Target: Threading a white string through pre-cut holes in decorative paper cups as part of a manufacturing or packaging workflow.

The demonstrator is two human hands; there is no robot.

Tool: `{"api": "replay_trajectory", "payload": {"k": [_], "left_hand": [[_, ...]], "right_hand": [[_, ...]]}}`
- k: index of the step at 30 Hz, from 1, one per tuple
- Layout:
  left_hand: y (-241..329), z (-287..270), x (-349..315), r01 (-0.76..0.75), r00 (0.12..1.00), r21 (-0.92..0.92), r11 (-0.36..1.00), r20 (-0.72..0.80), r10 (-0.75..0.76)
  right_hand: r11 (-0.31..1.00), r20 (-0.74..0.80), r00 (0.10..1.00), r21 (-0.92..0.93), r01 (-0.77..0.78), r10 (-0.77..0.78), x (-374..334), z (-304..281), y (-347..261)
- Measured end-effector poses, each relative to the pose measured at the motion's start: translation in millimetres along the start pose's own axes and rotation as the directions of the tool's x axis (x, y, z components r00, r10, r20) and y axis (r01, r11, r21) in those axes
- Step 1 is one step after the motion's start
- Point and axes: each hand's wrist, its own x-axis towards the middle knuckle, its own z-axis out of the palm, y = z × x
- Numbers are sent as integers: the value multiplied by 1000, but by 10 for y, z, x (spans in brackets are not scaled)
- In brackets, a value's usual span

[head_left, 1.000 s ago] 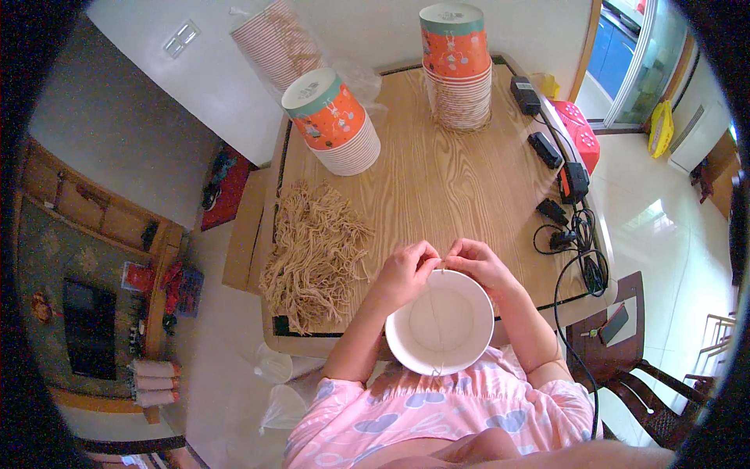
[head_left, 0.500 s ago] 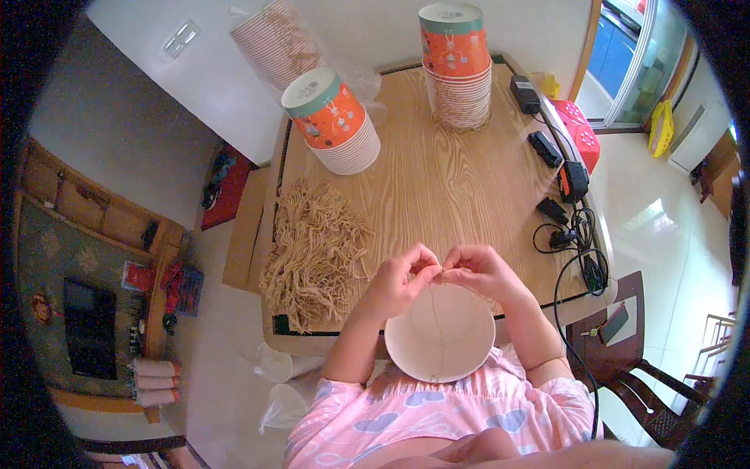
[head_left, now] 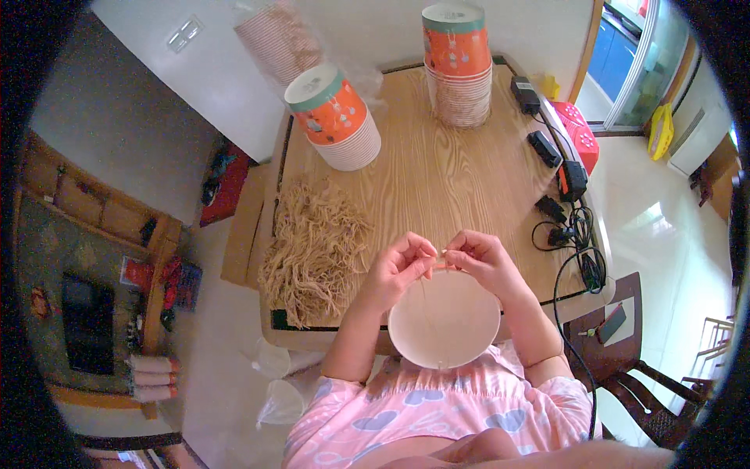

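A white paper bucket [head_left: 449,324] is at the table's near edge, its open mouth turned toward me. A thin string [head_left: 424,301] runs down across the mouth from the far rim. At that rim, my left hand [head_left: 400,267] pinches the string between thumb and fingers. Close beside it, my right hand [head_left: 478,259] is also closed in a pinch, on what looks like the same string; the fingertips hide the detail. To the left of my hands lies a loose heap of tan paper twine [head_left: 312,258].
Nested orange-and-green paper buckets stand in one stack [head_left: 336,117] at the far left and another [head_left: 458,74] at the back. Behind the first leans a plastic-wrapped stack [head_left: 277,43]. Power adapters [head_left: 573,181] and coiled black cable [head_left: 590,254] line the table's right edge.
Both hands and the bucket have shifted slightly away from me. The fingertips are a little farther apart, and the string across the mouth has swung left.
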Motion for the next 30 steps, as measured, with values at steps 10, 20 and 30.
{"api": "replay_trajectory", "payload": {"k": [10, 20, 30], "left_hand": [[44, 30, -224, -4, 998, 361, 933, 56, -17], [44, 94, -272, -194, 979, 608, 770, 66, 194], [105, 109, -290, -319, 947, 673, 667, 197, 254]], "right_hand": [[990, 139, 990, -143, 17, 3, -229, 18, 22], [994, 85, 994, -92, -64, 72, -318, 76, -105], [971, 29, 971, -2, -238, 238, -372, 83, -162]]}}
